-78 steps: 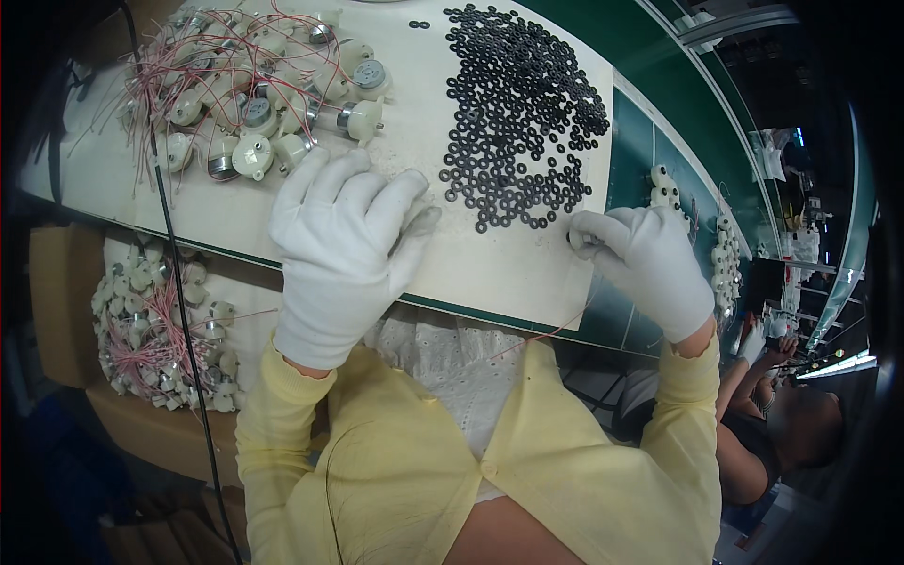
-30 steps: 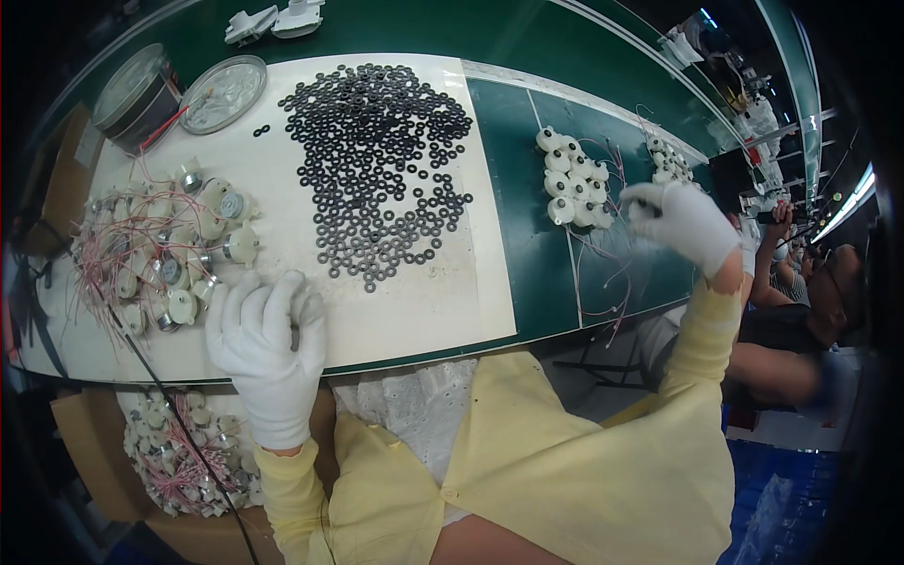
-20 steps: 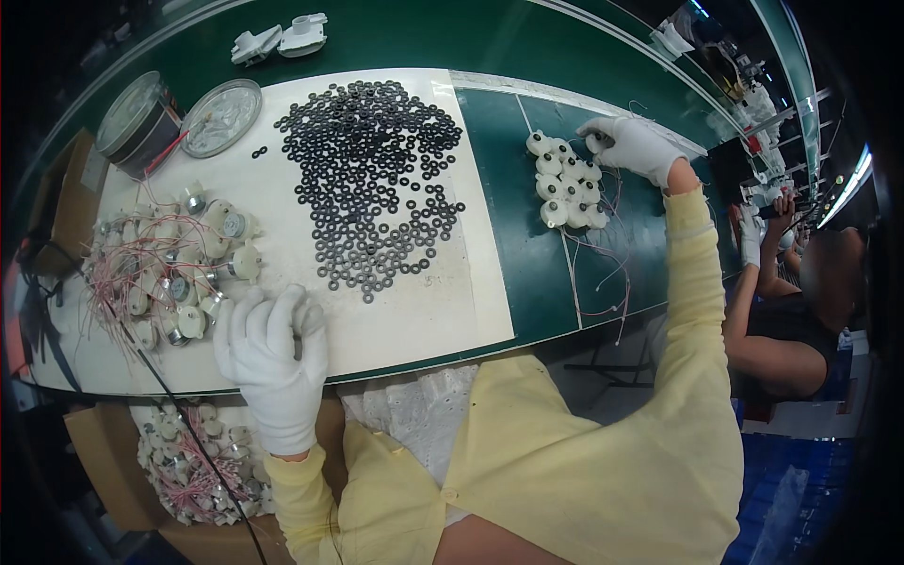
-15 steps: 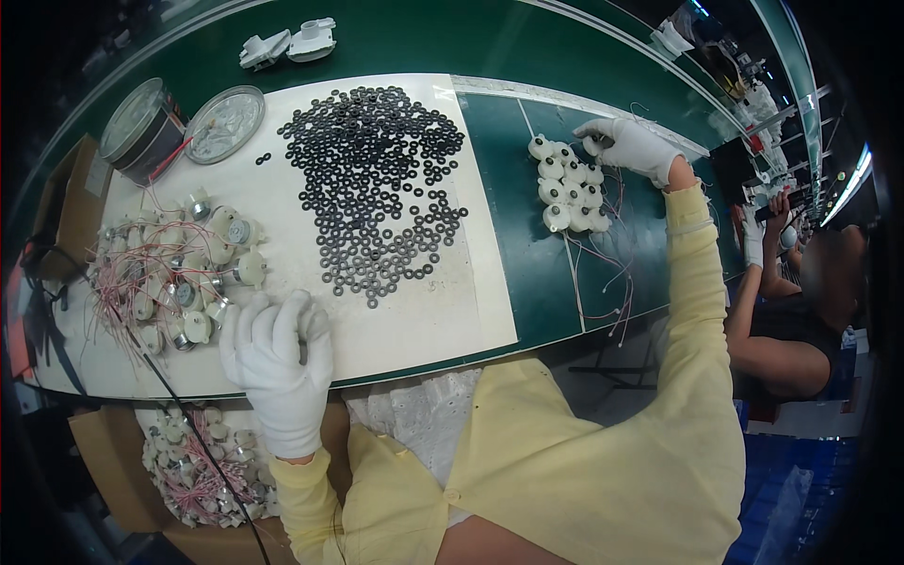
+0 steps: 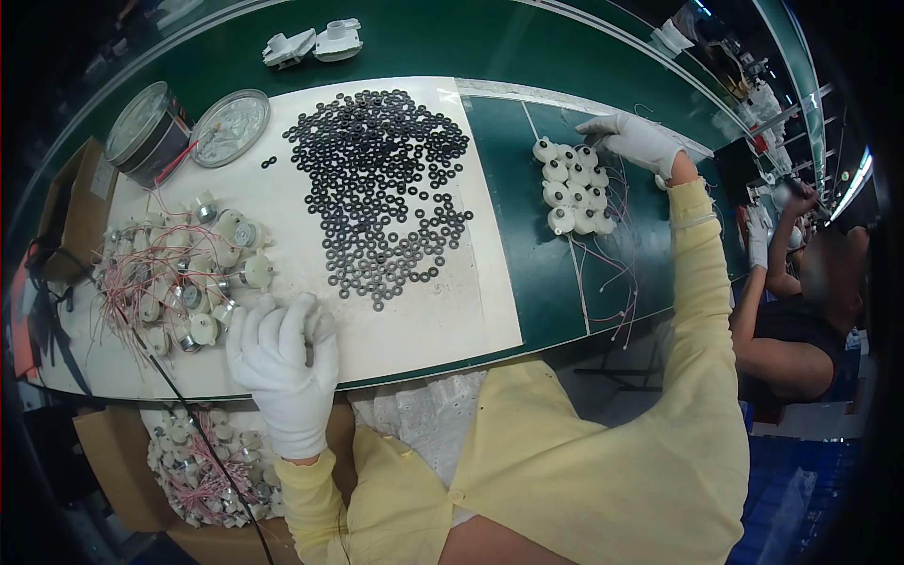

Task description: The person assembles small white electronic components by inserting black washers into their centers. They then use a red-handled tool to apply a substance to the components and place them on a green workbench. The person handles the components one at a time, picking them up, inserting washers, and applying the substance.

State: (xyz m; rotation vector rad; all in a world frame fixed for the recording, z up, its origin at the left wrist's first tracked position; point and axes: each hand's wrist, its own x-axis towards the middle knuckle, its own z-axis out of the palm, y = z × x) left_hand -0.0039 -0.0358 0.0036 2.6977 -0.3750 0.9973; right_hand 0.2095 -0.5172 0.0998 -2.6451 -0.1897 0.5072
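My right hand [image 5: 640, 144], in a white glove, reaches to the far right corner of a tight block of small white motors [image 5: 556, 195] with dark tops. Its fingers are stretched out just above and beside the corner motor; whether they touch it is hard to see. My left hand [image 5: 285, 363], also gloved, rests over the table's front edge with fingers curled toward the thumb. A dark spot shows between them, too unclear to name. Nearest to it are a loose pile of motors [image 5: 202, 328] with pink wires and many black rings [image 5: 377, 188] spread on a white sheet [image 5: 433, 325].
Back left stand a tub [image 5: 146, 137], its round lid [image 5: 229, 127] and a cardboard box [image 5: 80, 212]. Two white plastic parts [image 5: 337, 40] lie at the back. Below the table edge, a carton [image 5: 118, 461] holds more motors. Another person [image 5: 786, 348] works at the right.
My right hand's fingers have straightened and drawn slightly up from the corner motor. The left hand keeps its curled shape. The whole view has shifted a little.
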